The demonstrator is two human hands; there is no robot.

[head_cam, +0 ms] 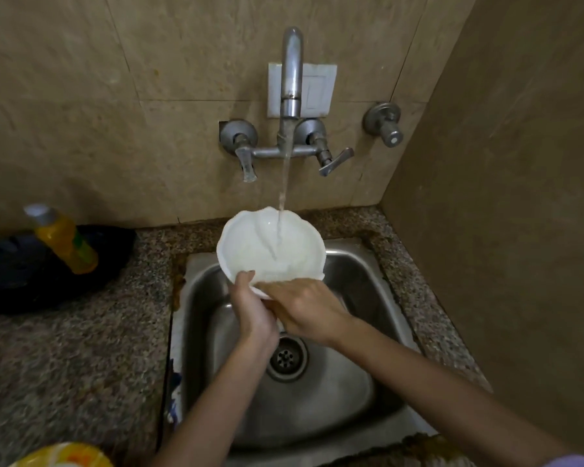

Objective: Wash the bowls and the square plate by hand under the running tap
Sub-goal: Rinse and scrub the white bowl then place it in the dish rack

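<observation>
**A:** Nearest us, 2 forearms come in from the bottom edge. A yellow-and-white patterned thing is cut off at the lower-left corner, and too little of it shows to name. So where is the washing at?

**B:** On 1 white bowl with a scalloped rim, held tilted above the back end of the sink, its mouth toward us. The stream from the tap falls straight into it. I'd judge this the rub-and-rinse of a bowl. The square plate is nowhere in sight.

**A:** And the hands?

**B:** The left hand grips the near-left rim, thumb hooked over the edge, the fingers out of sight beneath. The right hand lies back-up across the near lip. Its fingers are fairly straight and laid against the bowl, clasping nothing — whether its thumb tucks under I cannot tell.

**A:** Next move?

**B:** Probably turning the bowl so the water reaches the whole inner wall, then tipping it out and setting it aside. Wet glazed ware is likely slippery, so the left grip should be firm while the right rubs.

**A:** Around it?

**B:** A steel sink, with the drain just below the wrists. The speckled desk runs along both sides. At left there is a yellow bottle in front of something dark. 2 lever handles sit under the spout.
</observation>
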